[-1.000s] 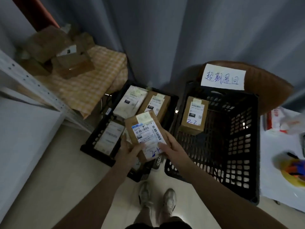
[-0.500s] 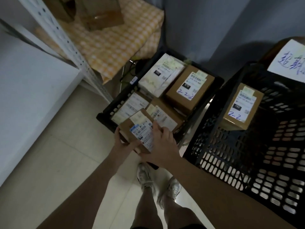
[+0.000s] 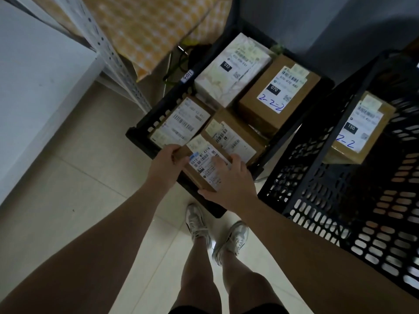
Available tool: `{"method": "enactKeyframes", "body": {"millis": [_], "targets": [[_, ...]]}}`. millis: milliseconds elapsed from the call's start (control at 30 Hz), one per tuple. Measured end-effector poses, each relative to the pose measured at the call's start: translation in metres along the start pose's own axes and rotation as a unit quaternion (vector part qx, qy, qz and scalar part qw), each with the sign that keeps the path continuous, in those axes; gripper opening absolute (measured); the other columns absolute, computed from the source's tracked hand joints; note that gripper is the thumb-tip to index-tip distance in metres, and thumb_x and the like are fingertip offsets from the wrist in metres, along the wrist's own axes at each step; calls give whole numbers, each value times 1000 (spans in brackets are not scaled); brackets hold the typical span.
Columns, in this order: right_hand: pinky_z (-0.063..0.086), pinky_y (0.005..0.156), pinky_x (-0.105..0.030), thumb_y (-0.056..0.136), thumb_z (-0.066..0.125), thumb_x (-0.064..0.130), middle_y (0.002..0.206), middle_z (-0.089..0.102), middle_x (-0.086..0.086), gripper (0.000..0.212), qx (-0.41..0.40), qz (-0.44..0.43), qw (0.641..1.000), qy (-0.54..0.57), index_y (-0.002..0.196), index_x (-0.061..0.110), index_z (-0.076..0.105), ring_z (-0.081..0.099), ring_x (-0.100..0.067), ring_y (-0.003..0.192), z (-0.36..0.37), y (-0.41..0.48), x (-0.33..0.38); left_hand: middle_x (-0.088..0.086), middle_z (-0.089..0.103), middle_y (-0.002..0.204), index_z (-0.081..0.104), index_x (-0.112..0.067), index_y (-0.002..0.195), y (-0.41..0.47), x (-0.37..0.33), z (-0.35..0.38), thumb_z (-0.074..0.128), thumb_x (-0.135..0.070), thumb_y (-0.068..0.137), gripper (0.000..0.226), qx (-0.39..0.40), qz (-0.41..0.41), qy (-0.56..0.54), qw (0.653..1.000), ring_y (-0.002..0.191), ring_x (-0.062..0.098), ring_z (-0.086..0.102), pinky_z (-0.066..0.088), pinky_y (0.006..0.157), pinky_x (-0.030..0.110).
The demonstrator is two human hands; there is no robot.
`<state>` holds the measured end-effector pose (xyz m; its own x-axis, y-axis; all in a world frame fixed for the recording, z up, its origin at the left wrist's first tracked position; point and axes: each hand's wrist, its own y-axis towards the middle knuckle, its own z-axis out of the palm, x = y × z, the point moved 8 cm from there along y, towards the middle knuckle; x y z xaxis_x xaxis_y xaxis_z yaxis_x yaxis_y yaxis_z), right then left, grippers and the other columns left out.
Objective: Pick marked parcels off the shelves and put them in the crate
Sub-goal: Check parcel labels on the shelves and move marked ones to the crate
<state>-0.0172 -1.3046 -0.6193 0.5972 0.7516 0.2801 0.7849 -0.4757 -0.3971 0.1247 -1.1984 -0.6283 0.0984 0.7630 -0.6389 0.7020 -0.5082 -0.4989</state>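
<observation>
A small brown parcel with a white barcode label sits low at the near corner of the shallow black crate. My left hand grips its left edge, and my right hand lies over its label with the thumb at the near edge. Inside the same crate are a white wrapped parcel, a brown box marked "2-2-2" and two more labelled boxes. To the right, the tall black crate contains a brown box marked "2-2".
A white shelf board and its perforated metal upright stand at the left. A yellow checked cloth hangs behind them. My feet in pale shoes are on the tiled floor just before the crates.
Both hands have lowered the parcel from in front of me down into the near corner of the shallow crate. My right hand shifted from its side onto its label. The camera tilted downward.
</observation>
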Motion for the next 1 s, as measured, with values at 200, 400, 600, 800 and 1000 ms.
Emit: {"method": "enactKeyframes", "body": {"millis": [200,400,600,800,1000], "targets": [[39,98,-48,75,62,65,127,46,-19,76,-15,-20,997,-74,136,25,43,47,-36,116,20,-11,-8,6,63,111,58,-13,117,-5,15,15,63,-22,88,30,4,45,140,989,104,28,58,46,89,41],[36,101,-47,79,67,53,129,46,-17,67,-13,-38,996,-80,136,27,45,46,-34,120,21,-8,-10,5,61,117,54,-21,123,-2,13,16,58,-35,90,36,-14,44,280,959,115,28,46,30,94,40],[22,111,-45,93,51,44,143,30,-12,56,21,-46,996,-72,143,30,31,28,-29,133,10,-9,-9,7,53,130,46,-18,133,-12,10,10,48,-38,95,43,0,56,314,948,122,28,42,30,98,41],[26,110,-43,96,44,43,144,30,-11,52,13,-49,992,-115,142,23,30,30,-29,132,-22,-13,-6,6,53,129,47,-18,132,-39,-16,-20,45,-35,96,39,-29,80,327,941,121,26,43,32,98,39],[30,107,-41,99,39,40,144,36,-8,47,-27,-101,986,-128,141,20,33,35,-28,131,-83,-33,13,2,48,134,44,-22,135,-90,-61,-56,42,-32,98,39,-91,110,341,929,124,24,40,29,100,36]]}}
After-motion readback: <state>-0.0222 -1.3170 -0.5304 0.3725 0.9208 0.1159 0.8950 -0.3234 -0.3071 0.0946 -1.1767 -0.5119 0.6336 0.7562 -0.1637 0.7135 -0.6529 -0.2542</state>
